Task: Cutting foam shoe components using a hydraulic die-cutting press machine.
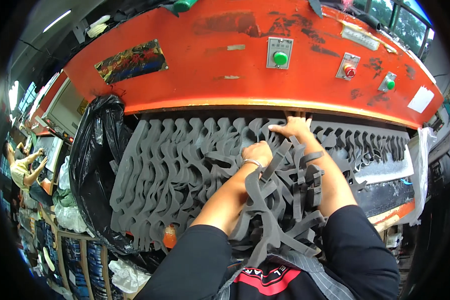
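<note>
A large dark grey foam sheet (160, 170), cut through into wavy strips, lies in front of the orange machine. My left hand (258, 153), with a bracelet at its wrist, is closed on the foam near the sheet's middle; its fingertips are partly hidden. Further back and to the right, my right hand (296, 127) lies spread on the foam, thumb out to the left, its fingertips reaching under the machine's lower edge. A tangled bunch of loose foam offcuts (267, 220) hangs between my forearms, against my body.
The orange machine front (195, 65) carries a green button (280, 58), a red button (350, 72) and another green button (390, 84). A black plastic bag (97, 160) hangs at the left. Clear plastic (423, 170) hangs at the right. Another person (22, 170) works far left.
</note>
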`<state>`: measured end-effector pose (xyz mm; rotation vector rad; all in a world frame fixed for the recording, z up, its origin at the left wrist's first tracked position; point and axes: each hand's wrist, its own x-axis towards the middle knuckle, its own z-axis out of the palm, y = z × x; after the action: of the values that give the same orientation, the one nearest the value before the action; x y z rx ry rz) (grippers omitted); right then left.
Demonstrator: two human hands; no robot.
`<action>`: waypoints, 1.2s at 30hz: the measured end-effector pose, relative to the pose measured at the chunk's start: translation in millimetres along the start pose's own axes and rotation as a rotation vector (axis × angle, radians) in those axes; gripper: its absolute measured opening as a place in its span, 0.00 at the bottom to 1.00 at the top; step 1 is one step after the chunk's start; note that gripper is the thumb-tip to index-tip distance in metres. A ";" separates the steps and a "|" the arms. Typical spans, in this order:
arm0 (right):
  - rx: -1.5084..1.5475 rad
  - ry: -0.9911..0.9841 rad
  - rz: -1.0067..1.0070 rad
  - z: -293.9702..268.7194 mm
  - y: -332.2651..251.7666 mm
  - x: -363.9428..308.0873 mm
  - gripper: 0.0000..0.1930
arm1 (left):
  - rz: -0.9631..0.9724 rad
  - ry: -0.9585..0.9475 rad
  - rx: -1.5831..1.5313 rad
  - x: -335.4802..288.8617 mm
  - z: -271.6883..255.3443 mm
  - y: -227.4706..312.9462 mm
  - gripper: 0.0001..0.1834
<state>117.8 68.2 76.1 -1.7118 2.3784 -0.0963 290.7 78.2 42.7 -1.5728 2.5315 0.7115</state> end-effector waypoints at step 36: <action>-0.113 -0.087 -0.301 5.6 -97.7 12.3 0.47 | -0.371 0.233 0.134 -98.9 -42.9 -68.1 0.36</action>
<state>206.0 25.4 86.0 -2.0709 2.0853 0.0670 403.6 117.1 87.4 -2.0970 2.2649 0.3252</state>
